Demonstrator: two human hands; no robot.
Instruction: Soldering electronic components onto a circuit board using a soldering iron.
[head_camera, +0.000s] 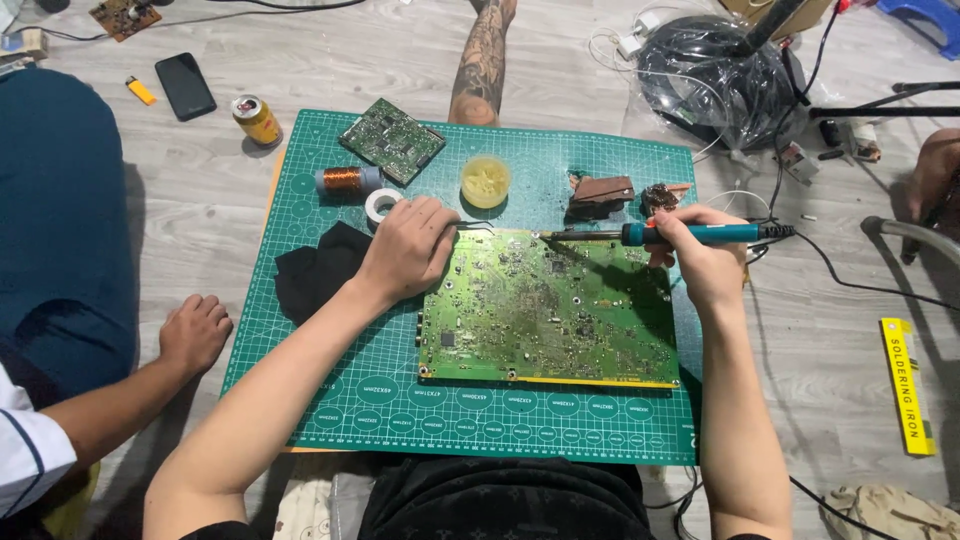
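Note:
A large green circuit board (545, 310) lies on a green cutting mat (400, 410). My right hand (700, 255) grips a teal-handled soldering iron (690, 234), its metal tip reaching left over the board's top edge. My left hand (405, 245) rests at the board's upper left corner and pinches thin metal tweezers (475, 225) that point right toward the iron's tip.
On the mat: a smaller circuit board (392, 138), copper wire spool (345, 180), white tape roll (380, 203), yellow flux tub (486, 180), black cloth (315, 270), brown holder (602, 192). Another person's hand (193, 330) rests left of the mat. A can (256, 119), phone (185, 85) and lighter (140, 90) lie beyond.

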